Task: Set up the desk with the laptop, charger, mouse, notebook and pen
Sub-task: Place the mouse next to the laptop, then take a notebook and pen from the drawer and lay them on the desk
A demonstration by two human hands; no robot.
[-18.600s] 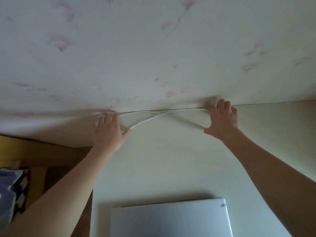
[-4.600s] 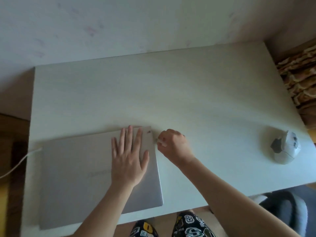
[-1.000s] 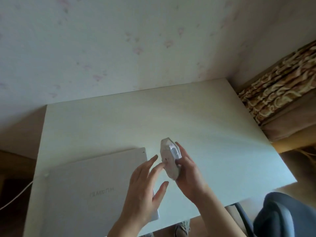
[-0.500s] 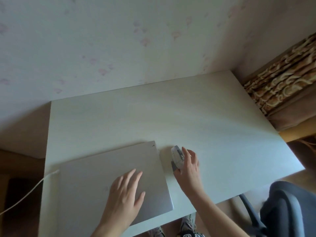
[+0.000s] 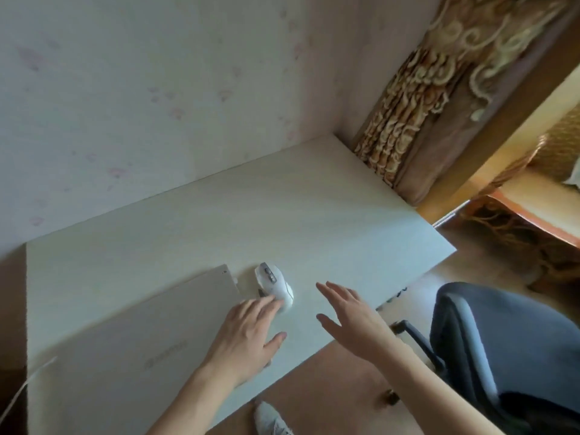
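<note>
A closed silver laptop [image 5: 131, 334] lies flat on the left half of the white desk [image 5: 282, 208]. A white charger cable [image 5: 22, 387] runs off the desk's left edge from the laptop. A white mouse [image 5: 273, 285] with grey buttons sits upright on the desk just right of the laptop's far corner. My left hand [image 5: 248, 331] rests over the laptop's right edge with straight fingers, its fingertips at the mouse's near end. My right hand [image 5: 348, 312] hovers with spread fingers to the right of the mouse, holding nothing. No notebook or pen is in view.
A grey office chair [image 5: 502, 350] stands right of the desk's front edge. A patterned curtain [image 5: 417, 98] hangs at the desk's far right corner. The pale wall backs the desk. A shoe [image 5: 271, 419] shows below on the wooden floor.
My right hand has let go of the mouse, which now sits on the desk beside the laptop, and has moved away to the right. My left hand slid right towards the mouse.
</note>
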